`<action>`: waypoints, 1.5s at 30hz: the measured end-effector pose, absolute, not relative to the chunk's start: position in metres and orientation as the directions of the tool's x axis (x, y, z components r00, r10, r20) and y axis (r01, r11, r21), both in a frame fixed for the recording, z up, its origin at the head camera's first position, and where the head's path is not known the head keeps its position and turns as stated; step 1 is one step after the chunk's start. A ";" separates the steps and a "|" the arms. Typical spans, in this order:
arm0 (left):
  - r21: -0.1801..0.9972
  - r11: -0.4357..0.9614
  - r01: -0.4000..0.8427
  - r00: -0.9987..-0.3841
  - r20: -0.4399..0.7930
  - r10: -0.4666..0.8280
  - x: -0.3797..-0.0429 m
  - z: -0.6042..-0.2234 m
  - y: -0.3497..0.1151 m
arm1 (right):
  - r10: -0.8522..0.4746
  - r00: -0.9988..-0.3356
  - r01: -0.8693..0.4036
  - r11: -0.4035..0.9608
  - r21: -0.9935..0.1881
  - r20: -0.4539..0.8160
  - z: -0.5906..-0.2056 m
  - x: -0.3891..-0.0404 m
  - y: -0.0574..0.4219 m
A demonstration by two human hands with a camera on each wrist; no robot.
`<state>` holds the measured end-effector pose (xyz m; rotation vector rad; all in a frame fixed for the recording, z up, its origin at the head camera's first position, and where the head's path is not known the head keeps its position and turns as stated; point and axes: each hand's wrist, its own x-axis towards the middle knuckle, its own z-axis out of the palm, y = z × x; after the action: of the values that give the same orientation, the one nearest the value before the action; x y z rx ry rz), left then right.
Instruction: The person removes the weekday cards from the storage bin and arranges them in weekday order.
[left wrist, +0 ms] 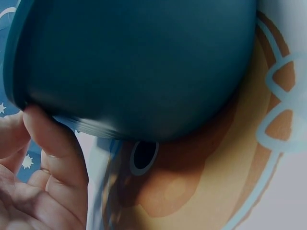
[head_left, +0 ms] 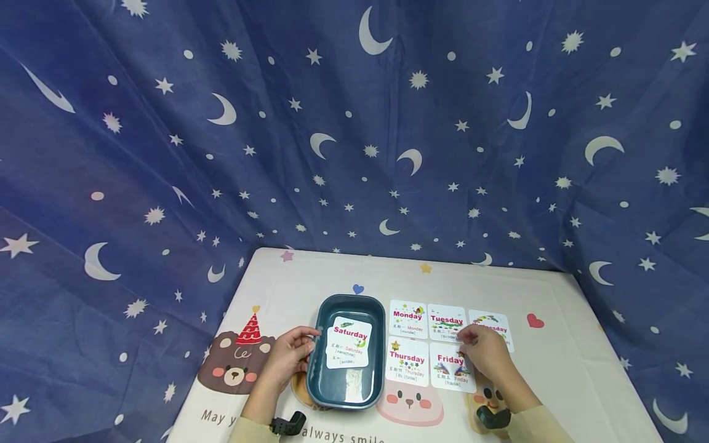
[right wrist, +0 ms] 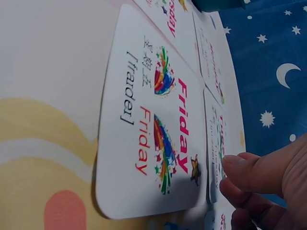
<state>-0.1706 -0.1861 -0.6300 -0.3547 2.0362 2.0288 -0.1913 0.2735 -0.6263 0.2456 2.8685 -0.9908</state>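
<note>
Near the left long side of a dark teal tray (head_left: 346,394) is my left hand (head_left: 289,357); its fingertips hold the rim. In the left wrist view, one fingertip (left wrist: 36,115) sits just under the tray's rim. Inside the tray lies a Saturday card (head_left: 349,344) on top of another card, mostly covered. My right hand (head_left: 487,352) hovers by the upper right corner of the Friday card (head_left: 451,375), its fingers loosely bent with nothing between them. Its thumb (right wrist: 240,170) is beside the Tuesday card (head_left: 443,314), and the hand partly covers the Wednesday card (head_left: 493,321).
A Monday card (head_left: 408,326) and a Thursday card (head_left: 407,372) lie to the right of the tray, in two rows with the others. The pale tablecloth (head_left: 565,344) carries cartoon prints. A blue star-and-moon curtain (head_left: 354,154) hangs behind the table.
</note>
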 end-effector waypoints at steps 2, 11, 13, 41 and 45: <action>0.941 0.008 -0.338 -0.941 -0.338 -0.001 -0.170 -0.630 -0.186 | 0.127 -0.979 0.198 0.766 -0.612 -0.158 -0.626 -0.192 0.273; 0.943 0.008 -0.332 -0.943 -0.332 0.002 -0.169 -0.628 -0.185 | 0.107 -0.979 0.194 0.737 -0.648 -0.172 -0.621 -0.195 0.265; 0.943 0.006 -0.333 -0.943 -0.333 0.002 -0.169 -0.629 -0.185 | 0.096 -0.981 0.182 0.740 -0.647 -0.167 -0.620 -0.196 0.262; 0.945 0.019 -0.327 -0.945 -0.327 0.000 -0.168 -0.629 -0.185 | 0.045 -0.993 0.107 0.754 -0.648 -0.112 -0.613 -0.213 0.217; 0.945 0.016 -0.326 -0.945 -0.326 0.000 -0.168 -0.629 -0.185 | 0.046 -0.994 0.102 0.758 -0.644 -0.103 -0.610 -0.215 0.209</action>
<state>-0.1683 -0.1849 -0.6288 -0.3392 2.0562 2.0243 -0.2155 0.2095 -0.6095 0.1209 2.8693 -1.0580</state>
